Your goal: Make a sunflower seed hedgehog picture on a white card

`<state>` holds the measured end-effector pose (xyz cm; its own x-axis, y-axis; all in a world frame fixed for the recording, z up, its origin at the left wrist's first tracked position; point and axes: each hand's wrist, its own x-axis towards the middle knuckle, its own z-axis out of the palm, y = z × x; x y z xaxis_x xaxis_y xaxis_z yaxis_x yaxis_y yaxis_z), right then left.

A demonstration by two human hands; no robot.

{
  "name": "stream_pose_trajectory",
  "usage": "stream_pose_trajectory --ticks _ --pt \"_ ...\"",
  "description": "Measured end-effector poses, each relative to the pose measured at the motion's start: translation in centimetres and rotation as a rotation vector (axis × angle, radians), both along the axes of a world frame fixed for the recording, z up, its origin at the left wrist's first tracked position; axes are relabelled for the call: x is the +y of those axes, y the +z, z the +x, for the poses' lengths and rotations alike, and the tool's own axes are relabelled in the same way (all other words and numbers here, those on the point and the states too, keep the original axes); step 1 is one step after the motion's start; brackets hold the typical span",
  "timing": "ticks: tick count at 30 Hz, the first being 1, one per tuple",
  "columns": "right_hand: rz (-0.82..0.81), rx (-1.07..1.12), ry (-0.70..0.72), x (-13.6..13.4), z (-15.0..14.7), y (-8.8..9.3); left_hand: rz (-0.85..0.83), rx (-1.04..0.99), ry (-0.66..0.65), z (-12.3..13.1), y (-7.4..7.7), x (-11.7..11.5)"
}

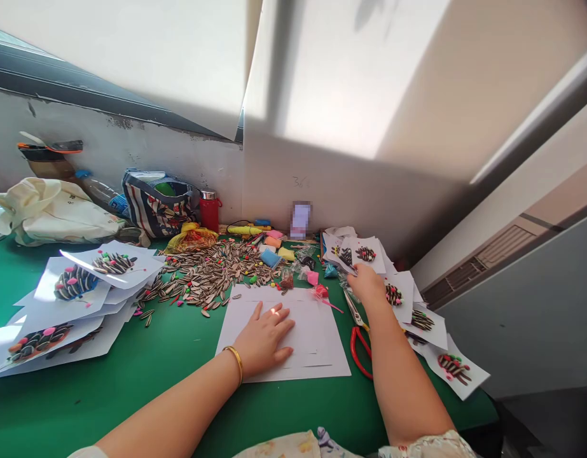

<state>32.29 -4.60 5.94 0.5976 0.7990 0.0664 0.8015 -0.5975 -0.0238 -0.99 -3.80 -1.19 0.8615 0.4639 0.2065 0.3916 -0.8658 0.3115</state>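
Observation:
My left hand point(263, 338) lies flat and open on a stack of blank white paper sheets point(317, 331) on the green table point(145, 375); a gold bangle is on its wrist. My right hand point(367, 283) reaches to the right over a white card with a seed picture point(354, 254), fingers curled at the card's edge. Whether it grips the card is not clear. Red-handled scissors point(359, 340) lie between the paper and my right forearm.
A pile of sunflower seeds point(212, 273) spreads behind the paper, with coloured clay pieces point(274, 251) beside it. Finished seed-picture cards lie at the left point(78, 286) and right point(453, 366). Bags point(157, 203), a red flask point(210, 210) and a wall stand behind.

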Motion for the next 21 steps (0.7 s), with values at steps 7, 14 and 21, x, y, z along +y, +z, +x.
stream_pose_trajectory --ticks 7,14,21 --pt "-0.191 0.099 -0.088 -0.1 1.8 -2.3 -0.015 0.011 0.000 0.0 0.1 0.0" --pt "-0.191 0.103 -0.064 -0.2 1.8 -3.3 -0.026 0.009 -0.001 0.0 0.2 -0.1" --pt "-0.129 0.069 -0.076 -0.3 1.4 -2.0 -0.011 0.000 0.004 0.0 0.0 -0.1"
